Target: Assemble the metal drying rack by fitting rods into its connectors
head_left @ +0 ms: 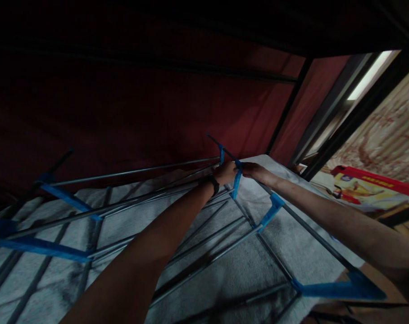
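Note:
A rack of thin grey metal tubes joined by blue plastic brackets lies across a grey-white blanket [292, 225]. Both hands meet at its far side, around one blue bracket [237, 183]. My left hand [226, 172], with a dark band at the wrist, closes on this bracket from the left. From the right, my right hand [256, 172] has its fingers closed at the same bracket, beside the tube [309, 229] that runs through it. Fingertips of both hands are partly hidden. Another blue bracket [271, 212] sits nearer on that tube, and a larger one [343, 288] is at its near end.
A dark red curtain [157, 112] hangs behind the blanket. Black frame bars [288, 105] rise at the right and cross overhead. Beyond them stands a red and yellow box [366, 191] near a patterned curtain [376, 130]. More blue brackets [42, 247] are at the rack's left end.

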Demonstrator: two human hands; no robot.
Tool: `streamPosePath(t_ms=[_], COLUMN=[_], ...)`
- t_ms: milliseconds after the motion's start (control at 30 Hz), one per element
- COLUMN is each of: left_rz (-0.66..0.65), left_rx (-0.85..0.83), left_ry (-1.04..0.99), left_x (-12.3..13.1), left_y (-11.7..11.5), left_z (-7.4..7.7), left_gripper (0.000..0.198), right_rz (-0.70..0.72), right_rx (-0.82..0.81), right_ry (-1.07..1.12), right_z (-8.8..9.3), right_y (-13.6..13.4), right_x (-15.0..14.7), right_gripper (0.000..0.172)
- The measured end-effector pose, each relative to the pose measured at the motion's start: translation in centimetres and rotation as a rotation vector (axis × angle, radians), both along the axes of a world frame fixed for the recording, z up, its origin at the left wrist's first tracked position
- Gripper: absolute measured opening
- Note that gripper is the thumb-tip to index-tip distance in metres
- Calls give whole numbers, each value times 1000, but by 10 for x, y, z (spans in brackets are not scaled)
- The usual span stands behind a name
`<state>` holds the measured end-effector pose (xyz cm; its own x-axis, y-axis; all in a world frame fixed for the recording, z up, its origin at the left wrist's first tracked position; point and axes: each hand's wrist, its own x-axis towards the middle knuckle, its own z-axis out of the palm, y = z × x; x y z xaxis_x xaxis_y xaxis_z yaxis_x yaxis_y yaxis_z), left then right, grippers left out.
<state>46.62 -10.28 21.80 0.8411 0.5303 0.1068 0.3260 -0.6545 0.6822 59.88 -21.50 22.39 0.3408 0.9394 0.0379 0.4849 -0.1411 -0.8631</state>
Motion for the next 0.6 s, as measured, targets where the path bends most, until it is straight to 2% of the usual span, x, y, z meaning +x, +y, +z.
streamPosePath(t_ms=[133, 400, 600], left_rz=[17, 0, 4], left_rx=[15, 71, 122], left_ry=[-4, 37, 73], left_x=[-1, -2, -1], left_y=[0, 1, 3], left_z=[0, -1, -4], left_gripper=[20, 26, 23], right_rz=[-16, -32, -46], right_rx=[7, 5, 24], right_ry=[25, 59, 131], right_z=[-5, -6, -8], right_y=[4, 7, 10], right_x=[2, 4, 1], right_gripper=[35, 41, 36])
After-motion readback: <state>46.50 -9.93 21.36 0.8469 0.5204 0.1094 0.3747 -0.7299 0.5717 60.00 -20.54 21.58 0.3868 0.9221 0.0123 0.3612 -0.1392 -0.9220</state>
